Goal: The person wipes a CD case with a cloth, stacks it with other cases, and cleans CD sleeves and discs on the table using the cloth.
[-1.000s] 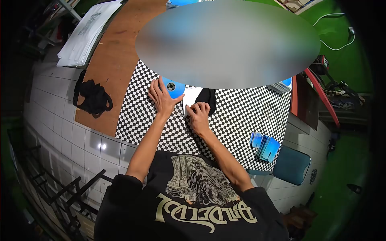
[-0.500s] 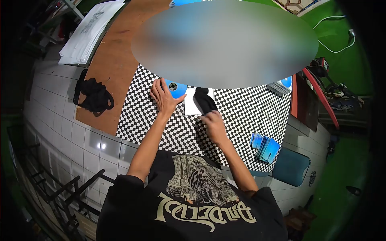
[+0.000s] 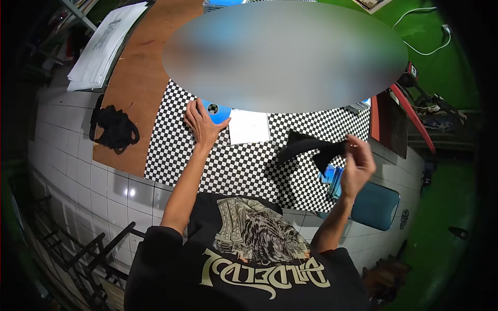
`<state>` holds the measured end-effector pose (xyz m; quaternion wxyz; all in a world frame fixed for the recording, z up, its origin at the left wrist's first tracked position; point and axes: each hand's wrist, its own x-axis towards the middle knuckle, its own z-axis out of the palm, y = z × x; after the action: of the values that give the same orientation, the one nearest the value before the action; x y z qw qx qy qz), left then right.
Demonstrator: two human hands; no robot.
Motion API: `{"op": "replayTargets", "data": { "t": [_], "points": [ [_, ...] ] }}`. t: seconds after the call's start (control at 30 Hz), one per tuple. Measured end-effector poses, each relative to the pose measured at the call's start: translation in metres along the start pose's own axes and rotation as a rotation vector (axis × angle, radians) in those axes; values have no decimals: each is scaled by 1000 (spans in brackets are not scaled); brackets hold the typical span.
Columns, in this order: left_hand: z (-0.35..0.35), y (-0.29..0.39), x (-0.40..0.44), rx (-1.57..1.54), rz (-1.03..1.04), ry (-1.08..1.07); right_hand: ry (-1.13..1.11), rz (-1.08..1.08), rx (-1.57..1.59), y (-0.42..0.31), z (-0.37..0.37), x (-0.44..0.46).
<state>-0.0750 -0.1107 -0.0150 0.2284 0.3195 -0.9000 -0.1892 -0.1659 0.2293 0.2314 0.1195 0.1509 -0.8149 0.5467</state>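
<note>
My left hand (image 3: pixel 203 124) spans a blue disc (image 3: pixel 222 113), thumb at its right edge and fingers at its left. The checkered pattern shows through the disc's centre hole. To the right of that hand lies a white square sleeve or case (image 3: pixel 250 127), flat on the checkered cover. Raised over the right part of the table, my right hand (image 3: pixel 359 163) pinches one end of a black cloth (image 3: pixel 306 147). The cloth hangs out to the left of my fingers.
Blue-covered cases (image 3: pixel 334 179) sit in a stack at the table's near right corner, partly behind my right hand. A black bundle of fabric (image 3: pixel 115 127) lies on the brown board at left. White papers (image 3: pixel 104 49) lie further back. A blue-green chair (image 3: pixel 376 207) stands at right.
My right hand has lifted the black cloth off the white square and carried it to the right. The left hand stays at the disc. The view has shifted slightly.
</note>
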Motion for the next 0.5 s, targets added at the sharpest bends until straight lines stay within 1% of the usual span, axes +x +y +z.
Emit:
{"op": "replayTargets", "data": {
  "t": [0.03, 0.13, 0.17, 0.23, 0.3, 0.37, 0.4, 0.47, 0.5],
  "points": [
    [0, 0, 0, 1, 1, -1, 6, 1, -1, -7, -3, 2],
    [1, 1, -1, -4, 0, -2, 164, -107, 96, -19, -12, 5],
    [2, 1, -2, -5, 1, -3, 164, -107, 94, -15, -10, 1],
    [1, 0, -1, -5, 2, -2, -102, -100, 70, 6, 4, -16],
    [1, -1, 0, 2, -2, -5, -482, 39, -112, 23, 14, -39],
    [1, 0, -1, 12, -6, -15, -768, 128, -289, 58, 26, -68],
    [1, 0, -1, 10, -2, -21, -765, 134, -291, 73, 29, -77],
    [1, -1, -1, 5, -6, -29, -1138, 264, -528, 100, 31, -90],
    [1, -1, 0, 3, -8, -32, -1134, 267, -530, 109, 32, -91]
  ]
}}
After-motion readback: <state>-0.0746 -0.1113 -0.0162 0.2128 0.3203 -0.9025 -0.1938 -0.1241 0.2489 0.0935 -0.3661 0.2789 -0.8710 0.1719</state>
